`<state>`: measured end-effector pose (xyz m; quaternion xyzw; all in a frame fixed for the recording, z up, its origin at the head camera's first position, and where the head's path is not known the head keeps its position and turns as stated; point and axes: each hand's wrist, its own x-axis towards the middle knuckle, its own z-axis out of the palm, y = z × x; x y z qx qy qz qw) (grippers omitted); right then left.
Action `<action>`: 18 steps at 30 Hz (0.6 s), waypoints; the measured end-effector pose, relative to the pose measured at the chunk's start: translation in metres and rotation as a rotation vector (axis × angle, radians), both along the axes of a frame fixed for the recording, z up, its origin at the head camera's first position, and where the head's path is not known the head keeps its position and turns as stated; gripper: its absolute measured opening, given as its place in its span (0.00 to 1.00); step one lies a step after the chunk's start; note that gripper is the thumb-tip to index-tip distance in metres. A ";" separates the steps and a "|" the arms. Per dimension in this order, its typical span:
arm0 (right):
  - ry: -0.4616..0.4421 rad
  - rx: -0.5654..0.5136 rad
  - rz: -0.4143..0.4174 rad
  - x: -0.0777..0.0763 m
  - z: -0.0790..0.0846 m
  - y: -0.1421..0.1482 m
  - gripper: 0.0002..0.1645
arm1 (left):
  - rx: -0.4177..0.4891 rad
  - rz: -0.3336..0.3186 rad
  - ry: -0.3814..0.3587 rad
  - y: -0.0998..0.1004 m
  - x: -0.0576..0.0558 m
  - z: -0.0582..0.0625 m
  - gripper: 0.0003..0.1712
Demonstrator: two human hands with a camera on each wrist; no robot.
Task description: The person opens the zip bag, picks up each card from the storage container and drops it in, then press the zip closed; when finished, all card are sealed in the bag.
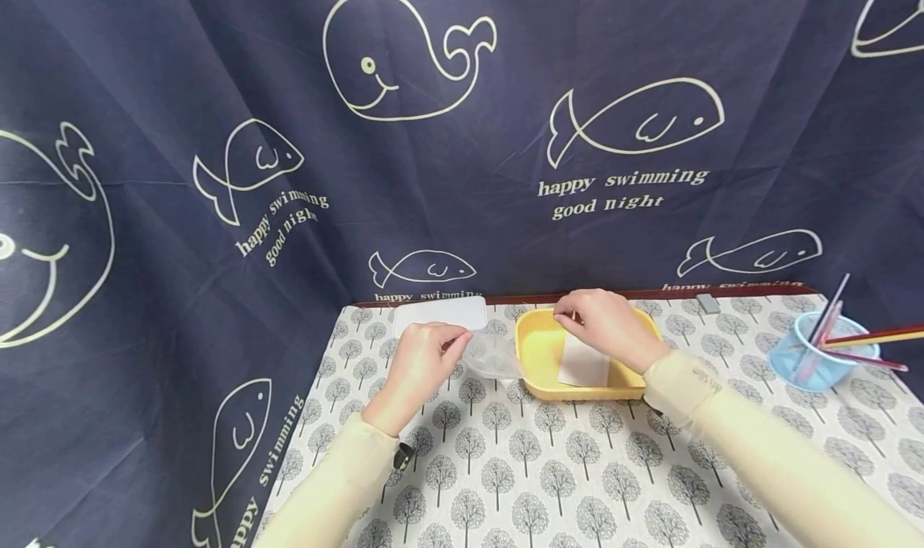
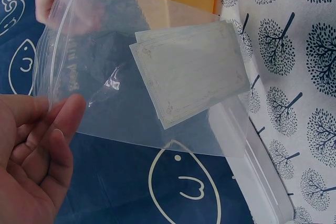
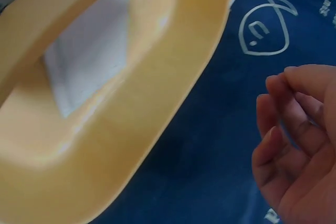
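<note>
My left hand [image 1: 422,359] pinches the top corner of a clear zip bag [image 2: 115,114] between thumb and finger, next to its zip strip. Inside the bag lies a small stack of pale cards [image 2: 191,69] with faint ornate borders. The bag hangs just left of a yellow tray [image 1: 537,389]. Over the back of that tray is my right hand [image 1: 602,323], its fingers loosely bent and nothing visible in them; the right wrist view shows this hand [image 3: 302,135] apart from the tray. A white rectangular sheet or card [image 1: 586,365] lies inside the tray.
Behind my left hand sits a flat white rectangular thing [image 1: 451,314]. A grey eraser-like block [image 1: 707,303] is at the back right. Farther right stands a light blue cup [image 1: 812,371] with pens and sticks jutting out. Dark fish-patterned cloth [image 1: 505,171] hangs behind the table.
</note>
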<state>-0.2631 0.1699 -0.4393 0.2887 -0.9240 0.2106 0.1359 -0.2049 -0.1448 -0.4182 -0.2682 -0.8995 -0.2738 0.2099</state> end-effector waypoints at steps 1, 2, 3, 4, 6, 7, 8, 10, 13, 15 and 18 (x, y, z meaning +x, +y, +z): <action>-0.012 0.009 -0.008 -0.002 -0.002 0.003 0.04 | -0.001 0.000 0.003 0.000 0.000 0.000 0.06; -0.025 0.019 -0.015 -0.004 -0.003 0.007 0.03 | -0.002 -0.001 0.004 0.000 0.000 0.000 0.06; -0.042 0.029 -0.022 -0.006 -0.005 0.010 0.03 | -0.001 -0.001 0.006 0.000 0.000 0.000 0.06; -0.056 0.042 -0.027 -0.008 -0.007 0.013 0.03 | -0.004 -0.001 0.007 0.000 0.000 0.001 0.06; -0.080 0.073 -0.029 -0.012 -0.012 0.020 0.04 | -0.003 -0.002 0.003 0.000 0.000 0.001 0.06; -0.087 0.089 -0.030 -0.013 -0.014 0.023 0.05 | -0.005 -0.002 0.001 0.000 0.000 0.001 0.06; -0.098 0.105 -0.028 -0.015 -0.017 0.025 0.05 | -0.005 -0.002 0.000 0.000 0.000 0.001 0.06; -0.120 0.136 -0.025 -0.018 -0.023 0.030 0.08 | -0.009 0.000 -0.003 0.000 0.000 0.001 0.06; -0.169 0.169 -0.027 -0.020 -0.030 0.036 0.08 | -0.010 0.002 -0.002 0.000 0.001 0.001 0.06; -0.226 0.186 -0.038 -0.020 -0.033 0.039 0.05 | -0.013 0.002 0.001 0.000 0.001 0.001 0.07; -0.336 0.225 -0.054 -0.018 -0.039 0.043 0.07 | -0.012 0.001 0.004 0.000 0.001 0.001 0.07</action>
